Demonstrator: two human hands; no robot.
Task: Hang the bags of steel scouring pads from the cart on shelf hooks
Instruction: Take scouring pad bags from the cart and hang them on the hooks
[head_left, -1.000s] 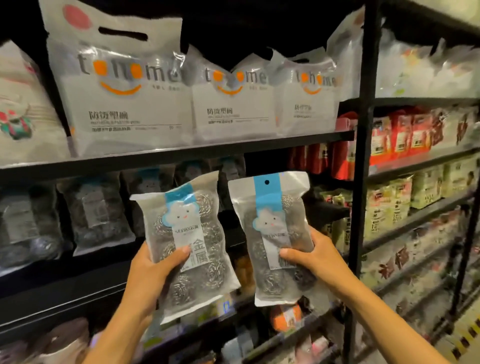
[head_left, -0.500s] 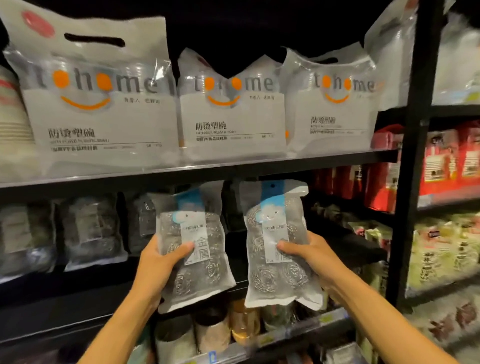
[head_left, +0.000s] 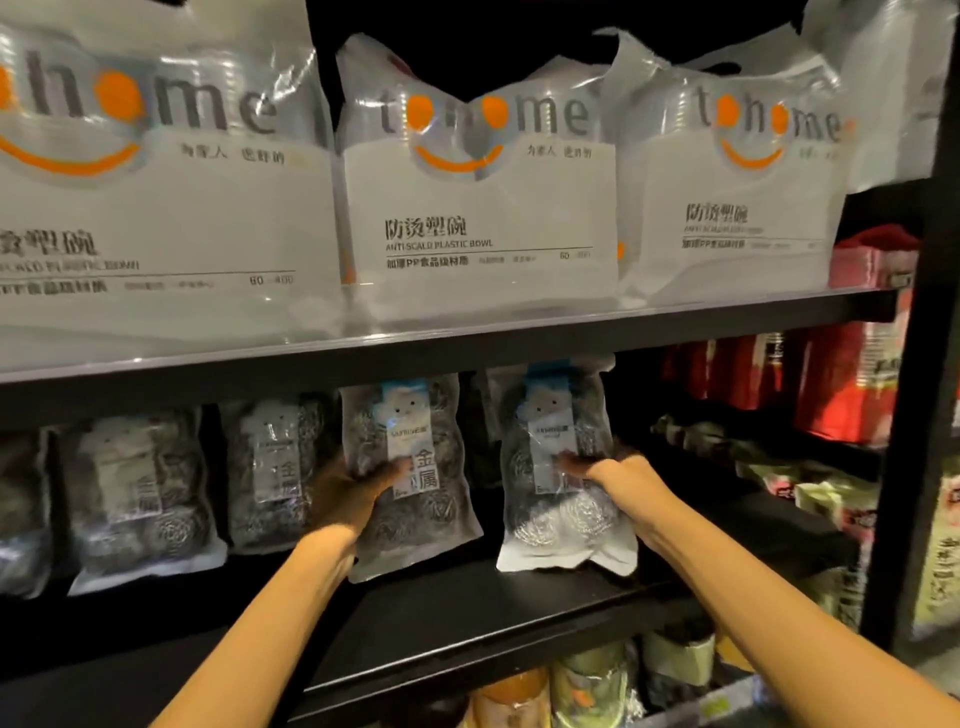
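My left hand (head_left: 353, 493) grips one clear bag of steel scouring pads (head_left: 415, 514) by its left edge, thumb across the label. My right hand (head_left: 618, 467) grips a second bag of scouring pads (head_left: 561, 519) by its right side. Both bags have a blue and white cloud label and are held upright, their tops tucked just under the front edge of the black shelf (head_left: 467, 348). Any hooks behind that edge are hidden. More bags of the same pads (head_left: 140, 493) hang in a row to the left. The cart is out of view.
Large white bags of plastic bowls (head_left: 478, 208) stand on the shelf above. Red packs (head_left: 852, 384) fill the bay to the right, past a black upright post (head_left: 919, 364). A lower black shelf (head_left: 467, 629) juts out beneath my forearms, with jars below it.
Both hands have carried their bags up and deeper into the bay, so the bag tops now sit under the shelf edge. The view has closed in on the shelf.
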